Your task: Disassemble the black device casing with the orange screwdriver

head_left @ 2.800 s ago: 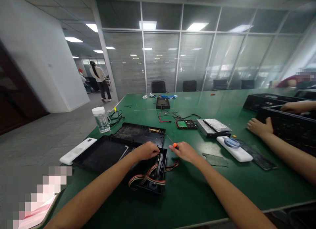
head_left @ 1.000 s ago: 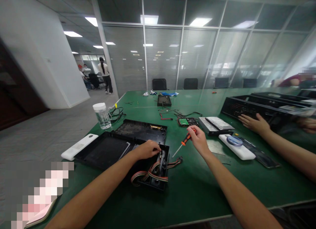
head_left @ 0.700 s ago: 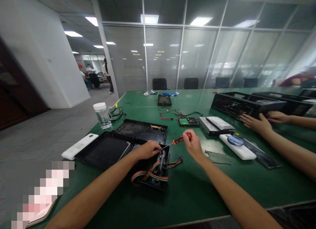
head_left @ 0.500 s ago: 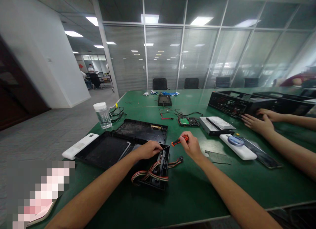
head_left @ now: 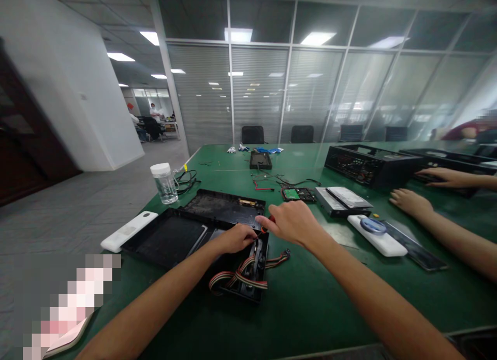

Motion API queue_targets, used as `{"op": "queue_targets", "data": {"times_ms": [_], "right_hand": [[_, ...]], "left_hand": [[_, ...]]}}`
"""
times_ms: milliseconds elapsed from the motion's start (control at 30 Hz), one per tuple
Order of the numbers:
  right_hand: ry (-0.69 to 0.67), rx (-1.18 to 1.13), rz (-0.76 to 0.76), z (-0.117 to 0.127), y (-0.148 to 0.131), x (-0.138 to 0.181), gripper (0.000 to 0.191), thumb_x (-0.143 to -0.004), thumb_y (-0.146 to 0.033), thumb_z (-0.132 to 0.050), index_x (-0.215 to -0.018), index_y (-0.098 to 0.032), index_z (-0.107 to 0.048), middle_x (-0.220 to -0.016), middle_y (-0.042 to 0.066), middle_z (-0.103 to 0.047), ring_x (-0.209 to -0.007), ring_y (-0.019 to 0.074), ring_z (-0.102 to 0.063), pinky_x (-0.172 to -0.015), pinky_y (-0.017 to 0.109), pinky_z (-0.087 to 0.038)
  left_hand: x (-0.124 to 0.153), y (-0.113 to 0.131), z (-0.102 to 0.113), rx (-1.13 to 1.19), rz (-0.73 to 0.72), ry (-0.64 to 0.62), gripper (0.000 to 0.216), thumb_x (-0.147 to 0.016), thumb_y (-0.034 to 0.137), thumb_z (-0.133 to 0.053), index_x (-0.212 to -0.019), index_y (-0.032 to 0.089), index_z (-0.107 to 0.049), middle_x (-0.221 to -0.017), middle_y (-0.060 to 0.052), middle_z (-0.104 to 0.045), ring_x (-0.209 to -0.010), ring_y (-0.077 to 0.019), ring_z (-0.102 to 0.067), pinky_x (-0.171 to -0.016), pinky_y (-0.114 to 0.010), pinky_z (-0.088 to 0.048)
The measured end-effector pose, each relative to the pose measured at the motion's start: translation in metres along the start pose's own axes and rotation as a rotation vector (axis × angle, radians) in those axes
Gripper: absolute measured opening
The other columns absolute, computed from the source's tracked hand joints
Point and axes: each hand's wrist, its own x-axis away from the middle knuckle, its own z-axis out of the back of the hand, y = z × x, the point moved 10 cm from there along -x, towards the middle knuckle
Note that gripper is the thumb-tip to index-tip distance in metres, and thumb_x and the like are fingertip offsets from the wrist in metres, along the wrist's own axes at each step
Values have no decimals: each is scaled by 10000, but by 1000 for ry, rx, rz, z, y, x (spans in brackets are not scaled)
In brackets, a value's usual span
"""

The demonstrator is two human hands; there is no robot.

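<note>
My right hand [head_left: 293, 222] is closed round an orange-and-black screwdriver [head_left: 264, 229], most of it hidden by the fingers. The screwdriver points down and left into the right part of a black plastic case [head_left: 155, 238]. Beside its tip, my left hand [head_left: 238, 239] reaches over the case with thumb and fingertips pinched together; what they grip is too small to make out. A long narrow part [head_left: 256, 256] lies inside the case under the fingertips. Multicoloured ribbon wires [head_left: 248, 280] loop over the case's near end. Behind lies another black panel [head_left: 221, 207].
To the left stand a clear bottle [head_left: 166, 186] and a white device [head_left: 130, 230]. On the right are a green circuit board [head_left: 292, 194], a metal drive [head_left: 330, 199], a white device with a blue disc [head_left: 376, 235], a black computer case [head_left: 368, 166] and a co-worker's hands [head_left: 411, 203].
My right hand has moved left and turned over the screwdriver, now covering its handle. My left hand stays at the same spot. The co-worker's hands have come off the computer case.
</note>
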Motion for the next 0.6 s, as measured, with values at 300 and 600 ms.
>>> {"op": "queue_targets", "data": {"times_ms": [300, 600], "right_hand": [[-94, -53, -151, -2, -3, -20, 491, -837, -565, -324, -842, -154, -594, -797, 156, -652, -750, 280, -618, -631, 334, -378], [-130, -92, -185, -4, 13, -16, 552, -864, -552, -262, -846, -126, -612, -792, 168, -651, -765, 261, -610, -653, 322, -379]], "left_hand": [[1, -1, -4, -23, 9, 2, 176, -806, 119, -476, -848, 147, -644, -844, -31, -657, -766, -142, -587, -698, -208, -413], [1, 2, -6, -56, -25, -9, 179, -806, 126, -488, -875, 150, -651, -835, -36, -658, -757, -144, -585, -691, -210, -405]]}}
